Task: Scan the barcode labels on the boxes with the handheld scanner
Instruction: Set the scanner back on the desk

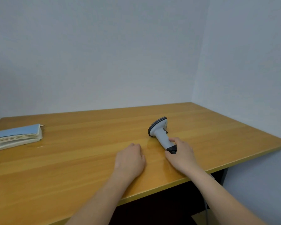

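A grey handheld scanner (160, 131) with a dark head lies on its side on the wooden table (71, 159), right of the middle. My right hand (181, 155) grips the lower end of its handle, thumb and fingers curled round the black base. My left hand (131, 159) rests on the table just to the left of the scanner, fingers loosely curled, holding nothing. A stack of flattened boxes (17, 137), blue on top, lies at the far left of the table. No barcode label shows on them from here.
The table stands in a corner, with pale walls behind it and to the right. Its front edge runs diagonally down to the left. A grey cable (206, 207) hangs below the table's front edge on the right.
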The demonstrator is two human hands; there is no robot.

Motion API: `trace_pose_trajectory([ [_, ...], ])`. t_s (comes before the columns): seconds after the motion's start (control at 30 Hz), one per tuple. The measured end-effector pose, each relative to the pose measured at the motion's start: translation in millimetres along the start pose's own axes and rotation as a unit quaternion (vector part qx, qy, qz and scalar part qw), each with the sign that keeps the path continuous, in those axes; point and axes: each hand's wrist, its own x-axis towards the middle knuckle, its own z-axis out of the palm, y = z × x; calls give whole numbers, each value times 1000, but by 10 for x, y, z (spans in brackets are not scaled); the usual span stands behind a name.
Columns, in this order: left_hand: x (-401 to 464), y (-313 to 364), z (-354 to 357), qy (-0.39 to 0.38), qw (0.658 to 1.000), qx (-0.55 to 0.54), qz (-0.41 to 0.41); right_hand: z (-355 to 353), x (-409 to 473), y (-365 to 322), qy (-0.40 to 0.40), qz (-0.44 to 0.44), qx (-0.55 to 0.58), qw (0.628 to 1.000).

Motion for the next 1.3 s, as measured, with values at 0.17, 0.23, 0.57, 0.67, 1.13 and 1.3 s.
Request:
trace_pose_trajectory([
  [0.17,-12,28,51,3,998,60,30,78,40,3,71,-6,-53,996],
  [0.23,-15,23,56,6,998,61,32,92,45,-10,95,-3,-69,993],
  [0.57,-31,35,21,-13,996,82,35,-6,147,-19,97,-8,-74,993],
  [0.67,-14,54,-4,-24,996,86,31,-110,162,51,94,-17,-81,992],
  [1.13,293,500,80,-73,993,16,96,-1028,346,671,182,-18,-138,973],
  [1.3,437,989,285,-100,981,-25,166,-1275,455,989,207,10,-164,964],
])
